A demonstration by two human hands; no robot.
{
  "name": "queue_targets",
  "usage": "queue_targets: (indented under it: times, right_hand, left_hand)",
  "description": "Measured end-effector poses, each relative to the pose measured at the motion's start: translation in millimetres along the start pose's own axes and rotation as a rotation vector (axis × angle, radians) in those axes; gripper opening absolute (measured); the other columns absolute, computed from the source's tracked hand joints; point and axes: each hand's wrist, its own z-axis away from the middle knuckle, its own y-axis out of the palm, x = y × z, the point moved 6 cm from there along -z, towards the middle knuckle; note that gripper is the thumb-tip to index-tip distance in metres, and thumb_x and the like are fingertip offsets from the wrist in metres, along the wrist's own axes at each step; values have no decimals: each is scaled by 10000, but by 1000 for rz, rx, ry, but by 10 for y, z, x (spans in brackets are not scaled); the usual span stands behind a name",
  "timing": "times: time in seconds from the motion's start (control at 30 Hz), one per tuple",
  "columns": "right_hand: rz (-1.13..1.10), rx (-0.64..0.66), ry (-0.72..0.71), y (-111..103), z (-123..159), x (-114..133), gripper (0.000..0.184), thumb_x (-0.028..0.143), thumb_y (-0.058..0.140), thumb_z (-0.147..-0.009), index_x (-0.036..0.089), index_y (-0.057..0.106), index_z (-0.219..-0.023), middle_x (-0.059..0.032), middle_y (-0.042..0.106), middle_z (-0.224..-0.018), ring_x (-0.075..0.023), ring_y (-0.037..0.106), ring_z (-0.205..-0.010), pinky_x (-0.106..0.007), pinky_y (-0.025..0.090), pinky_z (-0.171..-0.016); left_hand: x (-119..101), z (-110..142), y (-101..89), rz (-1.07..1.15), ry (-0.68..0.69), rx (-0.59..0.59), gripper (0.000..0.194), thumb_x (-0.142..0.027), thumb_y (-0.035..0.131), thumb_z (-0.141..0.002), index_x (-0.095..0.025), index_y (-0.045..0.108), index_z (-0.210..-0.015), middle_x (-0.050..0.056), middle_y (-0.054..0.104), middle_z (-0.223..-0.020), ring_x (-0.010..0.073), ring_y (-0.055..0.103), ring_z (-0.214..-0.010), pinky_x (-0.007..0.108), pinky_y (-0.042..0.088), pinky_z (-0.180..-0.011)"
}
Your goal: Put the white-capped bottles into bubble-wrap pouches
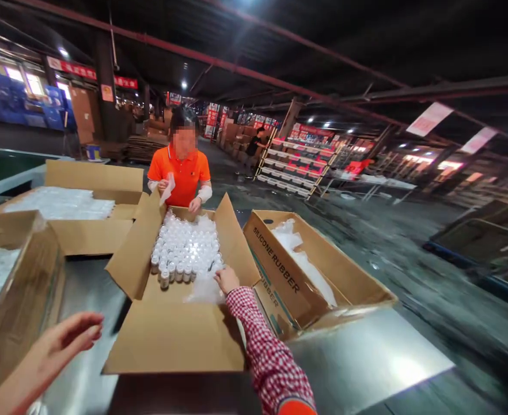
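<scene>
An open cardboard box (174, 340) stands on the metal table in front of me, its flaps folded out. Inside are rows of small white-capped bottles (187, 245), with bare box floor along the near side. My right hand (227, 280), in a red checked sleeve, reaches over the box's right edge. Its fingers are pinched at a translucent plastic bag (206, 287) lying beside the bottles. My left hand (70, 339) hovers at the lower left, over the table, with straight fingers and nothing held.
Across the box, a co-worker in an orange shirt (180, 173) holds a piece of thin plastic (167, 187). A box marked "SILICONE RUBBER" (275, 259) stands right, with plastic bags inside. Two more cartons (94, 237) are at left. The metal table (375, 351) ends at lower right.
</scene>
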Motion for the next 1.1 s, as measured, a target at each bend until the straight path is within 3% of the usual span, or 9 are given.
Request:
queue_targets:
  times: [0.13, 0.3, 0.43, 0.5, 0.6, 0.7, 0.83, 0.93, 1.1]
  right_hand:
    - [-141, -189, -133, -368, 136, 169, 164, 194, 519, -854, 140, 670, -817, -151, 553, -1186, -241, 451, -1180, -391, 319, -1040]
    - [-385, -228, -270, -463, 416, 523, 289, 344, 415, -900, 163, 602, -775, -98, 611, -971, -206, 533, -987, -338, 400, -905]
    - [-574, -99, -286, -299, 679, 653, 392, 477, 350, -921, 185, 555, -757, -15, 568, -716, -161, 530, -705, -276, 425, -675]
    - [-647, -65, -258, -208, 788, 643, 393, 504, 363, -911, 190, 524, -737, 0, 532, -691, -150, 502, -672, -264, 411, -641]
    - [-724, -35, -196, -48, 873, 586, 411, 555, 410, -872, 196, 500, -694, 11, 485, -659, -146, 463, -638, -264, 396, -607]
    - [-762, -9, -139, 131, 852, 530, 462, 612, 417, -837, 197, 513, -657, 1, 489, -632, -159, 460, -618, -282, 400, -588]
    - [-750, -13, -107, 258, 815, 587, 485, 641, 438, -809, 185, 579, -719, -37, 561, -690, -197, 513, -681, -325, 437, -636]
    - [-738, -56, -146, 201, 989, 858, 439, 583, 491, -819, 177, 611, -934, -79, 619, -915, -219, 552, -877, -355, 450, -799]
    - [-702, 302, -499, 306, 1551, 1658, 377, 442, 643, -782, 202, 628, -1073, -54, 654, -917, -194, 588, -812, -330, 476, -753]
  left_hand:
    - [-66, -105, 838, 129, -17, 274, 587, -593, 563, -783, -171, 480, -1182, 138, 547, -1265, 255, 550, -1150, 318, 473, -953]
    - [-92, -267, 1423, 185, 33, 93, 901, -588, 587, -752, -155, 188, -1435, 200, 234, -1497, 310, 310, -1363, 454, 379, -1061]
    - [-195, -439, 1315, 202, 116, -105, 1091, -548, 684, -681, -122, 60, -1469, 202, 68, -1547, 335, 117, -1422, 515, 183, -1143]
    - [-243, -486, 1228, 311, 125, -63, 922, -520, 682, -706, -118, 256, -1418, 196, 288, -1482, 326, 294, -1357, 464, 270, -1111]
    - [-248, -490, 1167, 442, 111, 46, 516, -504, 631, -772, -130, 573, -1122, 111, 640, -1068, 240, 599, -988, 328, 484, -852]
    - [-125, -460, 1157, 541, 57, 53, 393, -501, 635, -773, -144, 599, -932, 25, 632, -791, 151, 590, -688, 249, 477, -636]
    - [16, -413, 1097, 587, 46, -43, 391, -521, 658, -748, -151, 580, -849, -11, 585, -729, 126, 545, -643, 225, 443, -603]
    - [-15, -361, 1031, 555, 71, -112, 385, -494, 695, -728, -155, 597, -883, -9, 599, -763, 148, 553, -722, 222, 438, -640]
    - [-129, -252, 992, 508, 91, -140, 355, -465, 704, -732, -168, 594, -892, 1, 631, -819, 170, 567, -794, 234, 456, -707]
